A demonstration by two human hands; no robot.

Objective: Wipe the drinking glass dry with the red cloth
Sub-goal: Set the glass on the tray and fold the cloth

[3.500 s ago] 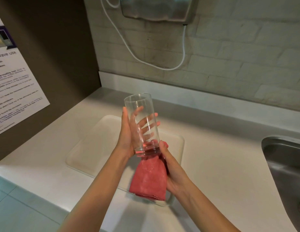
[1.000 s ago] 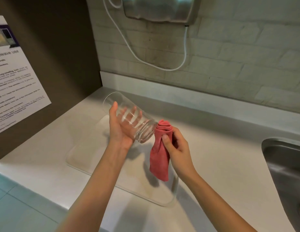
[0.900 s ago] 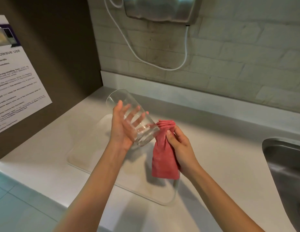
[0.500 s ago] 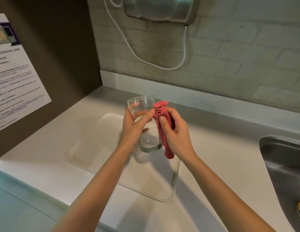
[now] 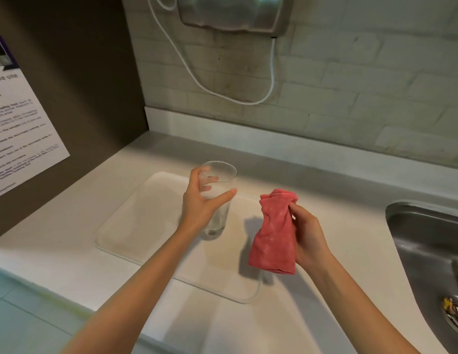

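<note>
A tall clear drinking glass point(image 5: 221, 198) stands upright with its base on or just above the pale tray point(image 5: 136, 226). My left hand point(image 5: 200, 206) is wrapped around the glass's upper half. The red cloth point(image 5: 274, 238) hangs bunched from my right hand point(image 5: 307, 237), to the right of the glass and a hand's width apart from it, above the tray's right side.
The tray lies on a white counter point(image 5: 312, 315). A steel sink point(image 5: 432, 254) is set in at the right. On the tiled wall behind hang a metal dryer point(image 5: 233, 11) and a white cable point(image 5: 205, 85). A printed notice point(image 5: 15, 129) hangs on the brown panel at left.
The glass went from tilted in the air to upright and lower over the tray. My right hand drew the red cloth away from the glass to the right.
</note>
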